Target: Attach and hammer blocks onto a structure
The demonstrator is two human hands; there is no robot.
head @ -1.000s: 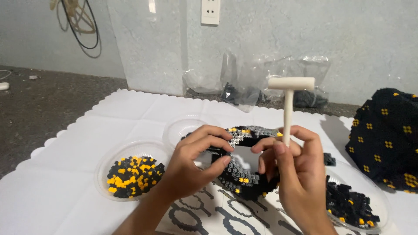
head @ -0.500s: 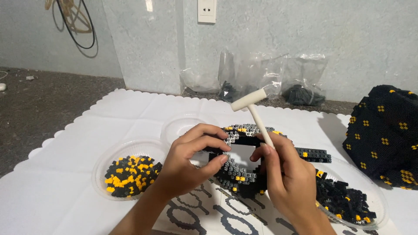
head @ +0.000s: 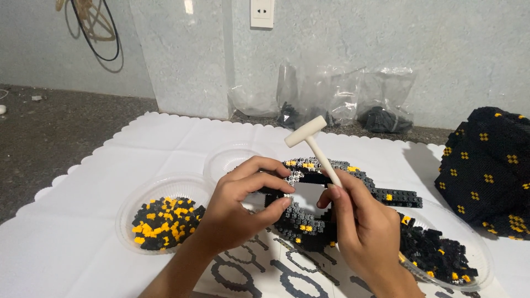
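Observation:
My left hand point(head: 243, 207) pinches the near left side of a ring-shaped build of small black, grey and yellow bricks point(head: 309, 218) that stands on the white mat. My right hand point(head: 361, 229) grips the handle of a small cream plastic hammer point(head: 309, 138). Its head is tilted up and to the left, above the ring. A flat black strip of bricks point(head: 395, 195) lies just right of the ring.
A clear dish of black and yellow bricks point(head: 160, 221) sits at left, an empty clear dish point(head: 229, 157) behind it, another dish of dark bricks point(head: 441, 256) at right. A large black and yellow built piece point(head: 488, 171) stands far right. Clear bags point(head: 342, 102) lean on the wall. A printed sheet point(head: 276, 270) lies near me.
The hammer has tipped from upright to leaning left, and its head has come lower, nearer the ring. My left hand has kept its hold on the ring.

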